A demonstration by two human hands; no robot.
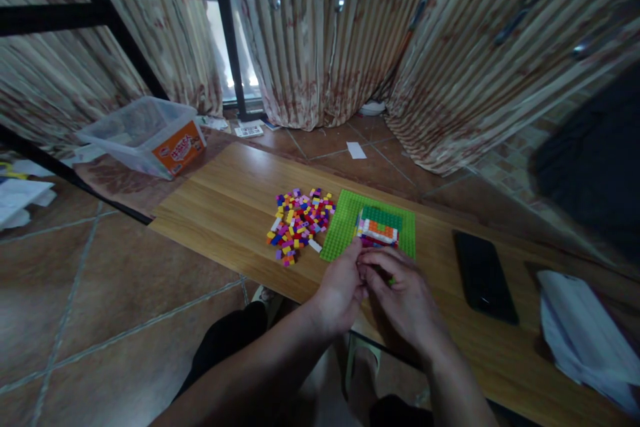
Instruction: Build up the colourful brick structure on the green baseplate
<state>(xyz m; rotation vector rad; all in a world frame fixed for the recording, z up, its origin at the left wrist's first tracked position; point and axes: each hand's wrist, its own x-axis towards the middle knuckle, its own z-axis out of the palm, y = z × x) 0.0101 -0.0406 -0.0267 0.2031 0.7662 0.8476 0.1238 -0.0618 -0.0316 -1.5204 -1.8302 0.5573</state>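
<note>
A green studded baseplate (pixel 337 230) lies on the wooden board, bearing a low build of toy bricks (pixel 383 227) in dark green, orange, white and dark red. At the plate's near edge, my left hand (pixel 343 290) is closed, thumb pointing toward the build. My right hand (pixel 403 290) meets it from the right with fingers bent in a pinch. The fingertips of both hands touch; whatever is between them is hidden. A speck of green shows by the right fingers, too small to name. Left of the plate spreads a pile of loose bricks (pixel 300 217) in many colours.
A black phone (pixel 485 277) and a white packet (pixel 585 333) lie on the board (pixel 215 200) to the right. A clear plastic bin (pixel 135 140) with an orange label stands beyond the left end. Striped curtains (pixel 320 47) hang behind, and a dark metal frame (pixel 130 53) crosses the left.
</note>
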